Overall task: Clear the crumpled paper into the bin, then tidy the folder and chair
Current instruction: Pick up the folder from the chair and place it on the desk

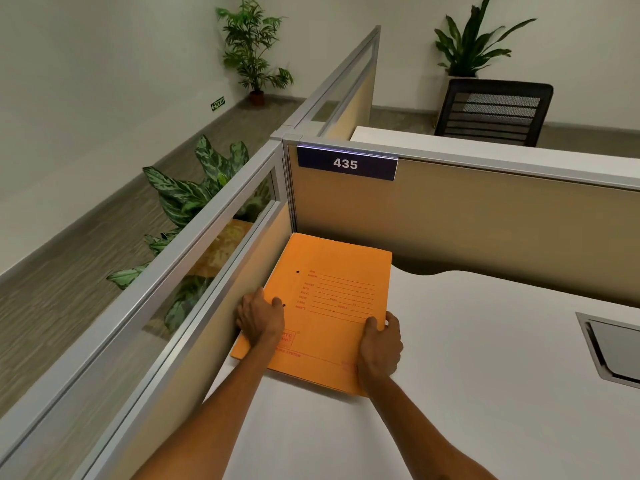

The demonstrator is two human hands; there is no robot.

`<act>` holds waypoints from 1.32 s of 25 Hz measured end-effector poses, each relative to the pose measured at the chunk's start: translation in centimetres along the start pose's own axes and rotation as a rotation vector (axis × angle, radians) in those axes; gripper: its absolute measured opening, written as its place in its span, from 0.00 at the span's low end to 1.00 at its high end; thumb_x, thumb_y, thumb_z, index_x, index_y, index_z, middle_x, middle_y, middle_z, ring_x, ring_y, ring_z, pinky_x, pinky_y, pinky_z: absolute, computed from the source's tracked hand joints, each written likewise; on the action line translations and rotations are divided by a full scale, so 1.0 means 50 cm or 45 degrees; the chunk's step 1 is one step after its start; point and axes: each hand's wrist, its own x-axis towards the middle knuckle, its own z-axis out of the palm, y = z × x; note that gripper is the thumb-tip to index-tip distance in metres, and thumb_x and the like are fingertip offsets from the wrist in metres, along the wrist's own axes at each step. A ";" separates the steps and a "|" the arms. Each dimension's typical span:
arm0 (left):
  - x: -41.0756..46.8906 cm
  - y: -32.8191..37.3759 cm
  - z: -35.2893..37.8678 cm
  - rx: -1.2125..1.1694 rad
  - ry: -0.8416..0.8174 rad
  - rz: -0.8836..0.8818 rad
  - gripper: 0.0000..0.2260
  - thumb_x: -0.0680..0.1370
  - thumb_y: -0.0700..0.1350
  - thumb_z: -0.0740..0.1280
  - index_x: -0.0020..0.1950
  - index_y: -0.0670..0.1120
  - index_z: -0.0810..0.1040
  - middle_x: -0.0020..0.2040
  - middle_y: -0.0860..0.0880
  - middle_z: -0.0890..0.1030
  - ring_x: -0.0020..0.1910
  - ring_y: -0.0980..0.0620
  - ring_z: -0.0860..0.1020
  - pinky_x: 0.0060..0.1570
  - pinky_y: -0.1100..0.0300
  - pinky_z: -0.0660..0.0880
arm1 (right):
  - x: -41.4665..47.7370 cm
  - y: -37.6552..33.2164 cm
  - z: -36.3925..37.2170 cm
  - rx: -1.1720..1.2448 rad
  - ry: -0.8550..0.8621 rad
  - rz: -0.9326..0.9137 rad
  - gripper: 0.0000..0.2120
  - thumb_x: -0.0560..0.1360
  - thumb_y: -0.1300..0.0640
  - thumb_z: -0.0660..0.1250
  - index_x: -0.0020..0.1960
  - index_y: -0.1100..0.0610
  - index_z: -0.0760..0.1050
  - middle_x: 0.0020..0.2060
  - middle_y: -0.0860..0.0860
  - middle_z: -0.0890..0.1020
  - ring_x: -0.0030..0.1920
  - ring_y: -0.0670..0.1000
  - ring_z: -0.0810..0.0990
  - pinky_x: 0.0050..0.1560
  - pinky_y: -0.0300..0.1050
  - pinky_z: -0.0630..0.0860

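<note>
An orange folder [332, 306] with red printed lines lies on the white desk [467, 375], pushed into the far left corner against the beige partitions. My left hand [259, 318] grips its left edge, thumb on top. Over at the right near corner, my right hand [379, 348] holds the folder with the thumb on the cover. A black mesh chair [495, 110] stands at the neighbouring desk beyond the partition. No crumpled paper or bin is in view.
The partition [485, 216] ahead carries a blue plate reading 435. A glass-topped partition [166, 271] runs along the left, with leafy plants [194, 195] behind it. A grey cable hatch [613, 348] is set into the desk at the right.
</note>
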 end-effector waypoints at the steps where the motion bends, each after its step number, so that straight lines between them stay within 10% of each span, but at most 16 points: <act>1: 0.004 0.002 0.003 0.004 0.001 -0.002 0.17 0.79 0.48 0.65 0.65 0.42 0.76 0.66 0.39 0.75 0.67 0.38 0.69 0.66 0.42 0.65 | 0.003 -0.003 0.002 -0.011 -0.007 0.014 0.22 0.83 0.44 0.57 0.73 0.53 0.66 0.67 0.55 0.77 0.63 0.61 0.77 0.65 0.64 0.72; 21: -0.014 -0.027 -0.016 0.127 -0.065 0.033 0.22 0.80 0.49 0.65 0.72 0.44 0.71 0.70 0.40 0.71 0.70 0.38 0.66 0.67 0.42 0.63 | 0.002 0.000 -0.014 -0.294 -0.040 -0.035 0.28 0.80 0.46 0.65 0.75 0.57 0.65 0.71 0.56 0.70 0.71 0.60 0.68 0.70 0.62 0.65; 33: -0.275 -0.040 -0.194 0.488 0.037 0.954 0.28 0.85 0.52 0.42 0.70 0.38 0.73 0.70 0.38 0.74 0.72 0.37 0.70 0.70 0.41 0.64 | -0.210 -0.019 -0.162 -0.533 -0.112 -0.720 0.26 0.83 0.47 0.56 0.78 0.56 0.60 0.77 0.55 0.65 0.76 0.58 0.64 0.75 0.55 0.61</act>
